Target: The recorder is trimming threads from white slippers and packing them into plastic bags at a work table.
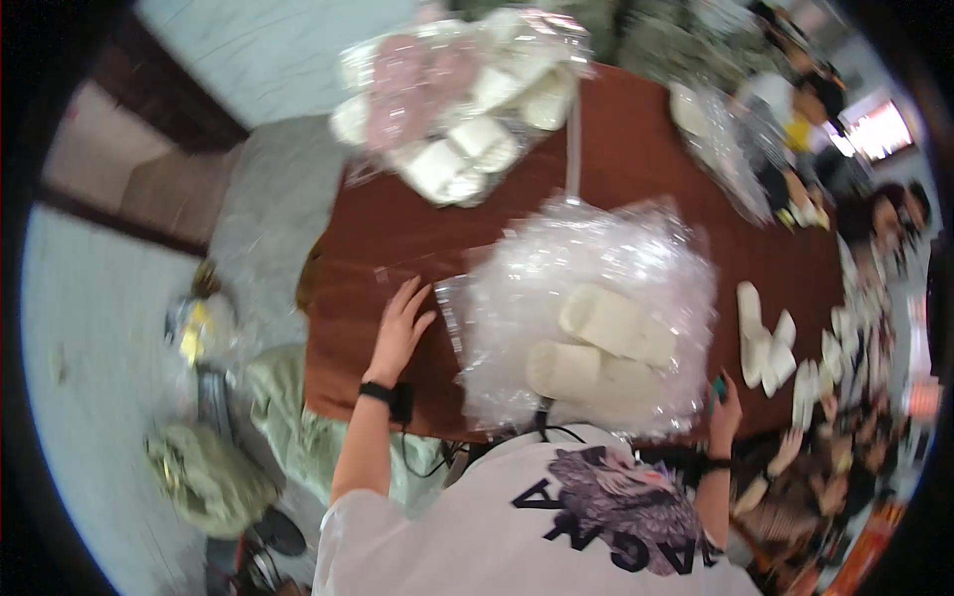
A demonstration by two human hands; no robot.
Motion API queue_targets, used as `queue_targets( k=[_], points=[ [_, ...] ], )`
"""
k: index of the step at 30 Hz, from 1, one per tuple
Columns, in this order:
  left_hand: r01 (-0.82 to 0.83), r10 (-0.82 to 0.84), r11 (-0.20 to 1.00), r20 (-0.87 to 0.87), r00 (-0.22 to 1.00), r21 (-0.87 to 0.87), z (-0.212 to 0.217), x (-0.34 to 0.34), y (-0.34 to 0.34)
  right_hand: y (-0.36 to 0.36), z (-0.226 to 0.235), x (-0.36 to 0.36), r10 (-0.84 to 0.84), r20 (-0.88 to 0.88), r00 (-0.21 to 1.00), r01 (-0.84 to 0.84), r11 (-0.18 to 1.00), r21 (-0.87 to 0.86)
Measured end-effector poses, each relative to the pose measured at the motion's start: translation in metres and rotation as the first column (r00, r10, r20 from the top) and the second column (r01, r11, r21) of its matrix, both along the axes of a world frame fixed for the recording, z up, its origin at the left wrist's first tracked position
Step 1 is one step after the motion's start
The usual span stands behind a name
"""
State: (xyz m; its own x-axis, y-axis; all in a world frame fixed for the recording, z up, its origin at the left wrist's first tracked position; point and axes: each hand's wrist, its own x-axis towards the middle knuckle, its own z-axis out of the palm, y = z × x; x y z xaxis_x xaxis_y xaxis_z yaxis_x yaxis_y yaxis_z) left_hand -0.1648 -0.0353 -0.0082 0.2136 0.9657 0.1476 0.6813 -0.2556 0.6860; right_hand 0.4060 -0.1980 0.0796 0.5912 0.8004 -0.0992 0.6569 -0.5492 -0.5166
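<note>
A pair of cream-white slippers lies on a heap of clear plastic bags in front of my body. Left of the heap, my left hand rests on the brown cloth with its fingers spread and nothing in them. At the heap's right edge, my right hand closes around a small teal object, whose kind is too small to make out. Most of that hand's fingers are seen edge-on.
Bagged white and pink slippers are piled at the far left of the brown-covered table. More bagged slippers lie far right, loose white slippers near right. Green sacks stand on the floor at left. Other people work at the right.
</note>
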Motion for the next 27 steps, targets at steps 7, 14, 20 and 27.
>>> queue_targets(
  k=[7, 14, 20, 27],
  points=[
    [-0.802, 0.696, 0.572, -0.619, 0.364, 0.172, -0.007, -0.060, 0.017, -0.001, -0.054, 0.059, 0.048, 0.136, 0.989, -0.050, 0.999, 0.010],
    [-0.177, 0.169, 0.924, 0.054, 0.984, 0.339, 0.106, 0.105, -0.041, 0.031, -0.027, 0.042, 0.174, 0.540, 0.823, -0.048, 0.970, -0.239],
    [-0.042, 0.036, 0.994, 0.063, 0.997, 0.098, 0.066, 0.174, -0.074, 0.070, -0.038, -0.047, 0.424, -0.173, 0.889, -0.388, 0.898, 0.209],
    [0.106, 0.053, 0.907, 0.361, 0.931, -0.407, 0.026, 0.208, -0.071, 0.103, -0.030, -0.133, 0.137, -0.989, -0.047, 0.006, 0.991, 0.137]
  ],
)
